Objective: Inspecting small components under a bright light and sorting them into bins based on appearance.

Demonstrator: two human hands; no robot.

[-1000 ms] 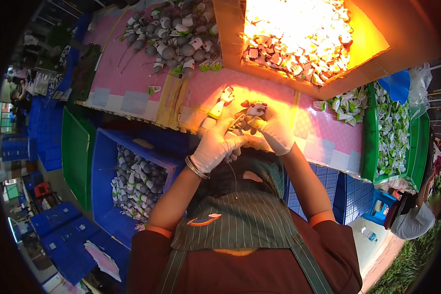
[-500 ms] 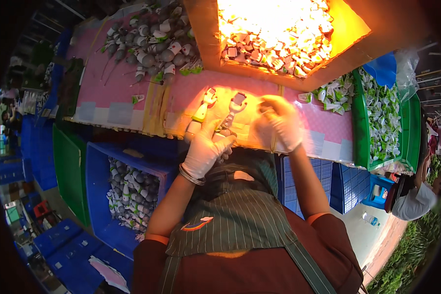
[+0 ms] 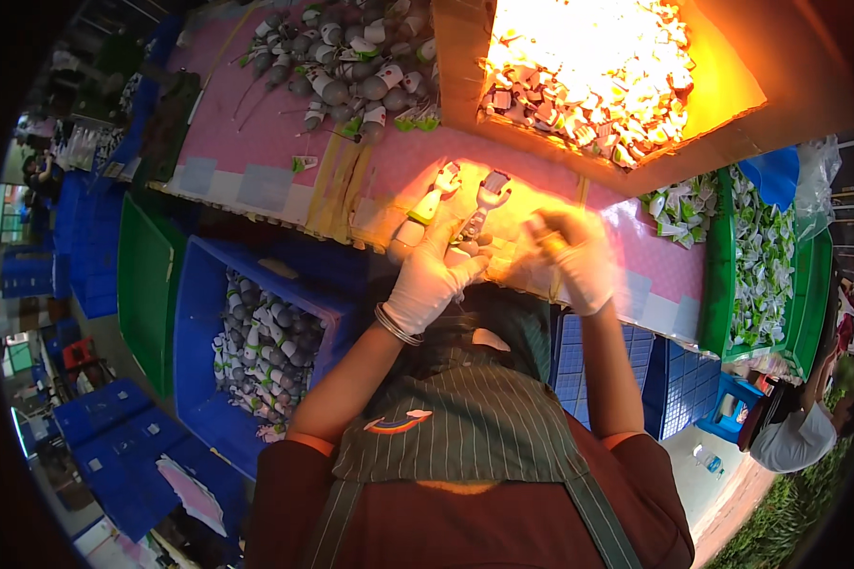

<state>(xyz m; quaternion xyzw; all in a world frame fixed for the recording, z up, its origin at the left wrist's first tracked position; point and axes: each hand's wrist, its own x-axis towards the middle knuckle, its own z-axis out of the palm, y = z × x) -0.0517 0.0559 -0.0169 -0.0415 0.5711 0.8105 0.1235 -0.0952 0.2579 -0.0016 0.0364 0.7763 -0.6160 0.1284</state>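
Presently the left hand [image 3: 434, 282] has its fingers closed on a grey-white part [image 3: 465, 248] at the worktop [image 3: 256, 142] edge, while the blurred right hand [image 3: 579, 264], grip indiscernible, should steady before joining anything.

One view only: head cam, fisheye, looking steeply down over the person's own chest & apron [image 3: 465, 436] onto the pink tabletop [image 3: 275, 142]. Near range; edges bend; tabletop fills the frame above the apron.
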